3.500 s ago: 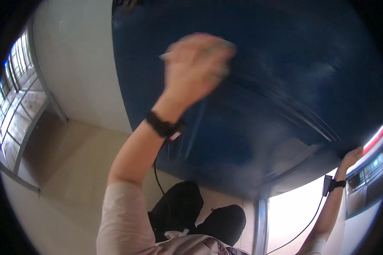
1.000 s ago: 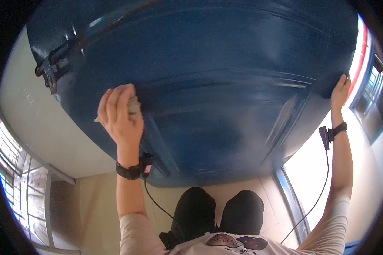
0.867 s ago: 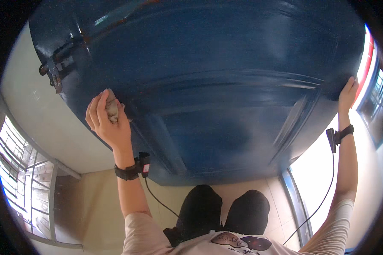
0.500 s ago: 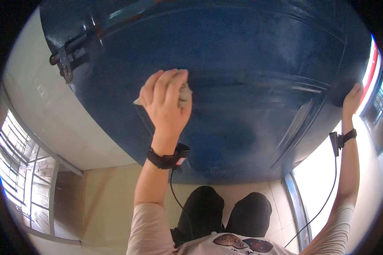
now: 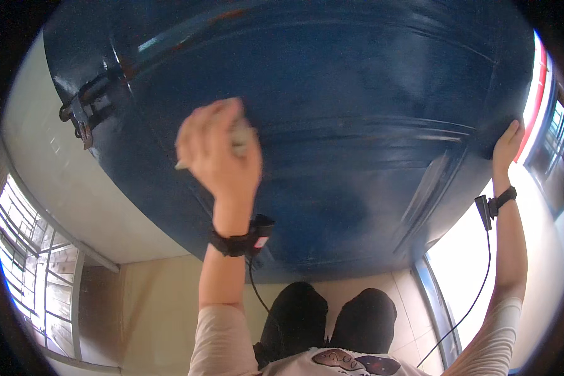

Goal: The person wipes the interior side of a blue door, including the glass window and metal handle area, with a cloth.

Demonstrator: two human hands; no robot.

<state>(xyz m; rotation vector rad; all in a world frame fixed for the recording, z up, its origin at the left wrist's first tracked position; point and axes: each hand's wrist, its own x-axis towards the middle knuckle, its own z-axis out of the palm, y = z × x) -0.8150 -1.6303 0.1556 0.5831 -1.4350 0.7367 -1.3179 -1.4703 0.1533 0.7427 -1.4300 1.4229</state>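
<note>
A wide dark blue door (image 5: 357,81) with a glossy, streaked face fills the upper part of the head view. My left hand (image 5: 216,153) presses a crumpled light grey cloth (image 5: 240,141) against its left-middle area. The fingers curl over the cloth and are smeared by motion, and part of the cloth is hidden beneath them. At the door's right edge, my right hand (image 5: 506,150) grips the border, with some fingers out of sight. Left of my left hand, a metal sliding bolt (image 5: 84,116) is fixed near the door's left edge.
Pale wall (image 5: 100,200) runs along the left, above a barred window (image 5: 34,263). Beige tiled floor (image 5: 163,313) lies below. My dark-trousered knees (image 5: 297,313) are close under the door. Thin cables hang from both black wrist straps. Bright light enters beside a frame (image 5: 442,301) at right.
My left hand has moved left with the cloth across the door's face. The door appears shifted slightly left in view, while my right hand keeps its place on the edge.
</note>
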